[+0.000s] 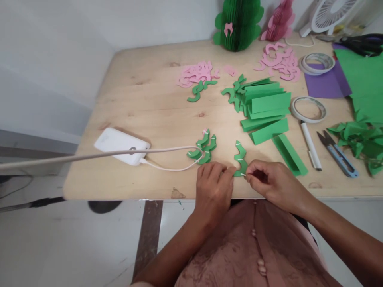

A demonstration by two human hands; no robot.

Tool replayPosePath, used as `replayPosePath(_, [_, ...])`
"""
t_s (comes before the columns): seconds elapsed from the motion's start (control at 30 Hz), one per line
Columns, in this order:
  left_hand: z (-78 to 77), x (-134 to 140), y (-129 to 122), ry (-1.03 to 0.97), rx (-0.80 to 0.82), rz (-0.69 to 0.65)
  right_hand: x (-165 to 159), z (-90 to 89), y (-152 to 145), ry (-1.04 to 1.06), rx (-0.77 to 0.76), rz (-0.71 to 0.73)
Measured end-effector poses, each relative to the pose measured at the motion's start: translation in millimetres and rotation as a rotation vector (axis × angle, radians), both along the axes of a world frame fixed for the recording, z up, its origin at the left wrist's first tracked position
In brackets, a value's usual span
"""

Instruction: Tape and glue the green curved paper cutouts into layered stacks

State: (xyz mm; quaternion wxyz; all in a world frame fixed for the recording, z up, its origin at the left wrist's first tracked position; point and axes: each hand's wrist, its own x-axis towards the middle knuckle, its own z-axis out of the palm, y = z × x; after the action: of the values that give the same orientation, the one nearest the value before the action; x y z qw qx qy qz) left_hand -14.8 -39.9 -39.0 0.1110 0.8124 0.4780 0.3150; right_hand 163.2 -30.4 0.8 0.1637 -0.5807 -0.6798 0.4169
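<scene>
A green wavy paper cut-out (240, 151) lies near the table's front edge, with short white strips across it. My left hand (214, 181) rests on the table, its fingers bent and close together, the fingertips holding the cut-out's lower left end. At the lower right end, my right hand (266, 179) pinches a small white strip (243, 174), perhaps tape, between thumb and forefinger. Just beyond my left hand is a small pile of green wavy cut-outs (206, 145) that also bear white strips.
A white power bank (121, 145) with a cable (167, 150) lies left. Folded green paper strips (266, 103), pink cut-outs (197, 73), tape rolls (308, 109), a white pen (310, 145) and blue thread snips (338, 153) lie beyond and right. A green honeycomb paper decoration (239, 24) stands behind.
</scene>
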Motion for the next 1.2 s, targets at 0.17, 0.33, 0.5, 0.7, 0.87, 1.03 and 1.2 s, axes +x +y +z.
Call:
replayPosePath(0.17, [-2.5,-3,-8,-0.071,0.029,0.026,-5,4.6,7,-0.067,-0.002,0.05])
replayPosePath(0.33, [-3.2,-4,-19,-0.085,0.025,0.034,-9,4.6,14,-0.129,0.01,0.122])
replayPosePath(0.5, [-8.2,-5,-21,-0.07,0.066,0.0,-10,1.4,21,-0.165,0.008,0.175])
replayPosePath(0.7, [-12.9,-7,-21,-0.022,0.102,-0.028,-11,1.2,24,-0.146,-0.027,0.174])
replayPosePath(0.87, [-13.8,-8,-21,0.006,0.104,-0.029,-14,2.9,23,-0.13,-0.058,0.164])
replayPosePath(1.03, [-12.4,-8,-20,0.01,0.11,-0.031,-16,3.4,24,-0.164,-0.047,0.151])
replayPosePath(1.2, [-12.6,-8,-20,0.01,0.112,-0.025,-18,4.4,24,-0.224,-0.04,0.167])
